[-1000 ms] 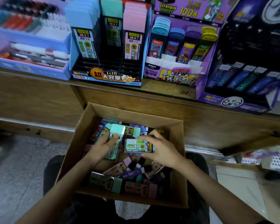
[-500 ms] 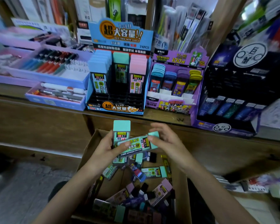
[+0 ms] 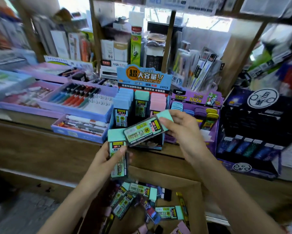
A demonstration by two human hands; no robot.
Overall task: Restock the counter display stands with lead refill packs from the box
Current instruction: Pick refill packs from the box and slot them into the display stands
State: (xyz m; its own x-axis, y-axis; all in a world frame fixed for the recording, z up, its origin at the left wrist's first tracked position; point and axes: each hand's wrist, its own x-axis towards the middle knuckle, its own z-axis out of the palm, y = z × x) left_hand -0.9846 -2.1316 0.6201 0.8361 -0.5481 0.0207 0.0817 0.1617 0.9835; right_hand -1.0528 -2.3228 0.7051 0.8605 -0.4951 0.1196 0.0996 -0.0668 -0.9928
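Note:
My left hand (image 3: 106,162) grips an upright mint-green lead refill pack (image 3: 116,141) in front of the counter edge. A second mint-green pack (image 3: 145,130) lies tilted across, pinched at its cap end by my right hand (image 3: 182,130); its lower end overlaps the first pack. Both are held just in front of the blue display stand (image 3: 142,78), which has rows of blue, mint and pink packs. Below, the cardboard box (image 3: 190,188) holds several loose packs in mint, pink and purple.
A purple stand (image 3: 197,98) of round-capped refills sits right of the blue one, then a black display (image 3: 253,132). Lilac pen trays (image 3: 77,108) fill the counter's left. Shelves of stationery rise behind. The wooden counter front (image 3: 40,149) drops toward the floor.
Both hands have lifted out of the box with one mint pack each and risen to the front of the blue stand. The view has tilted up toward the shelves.

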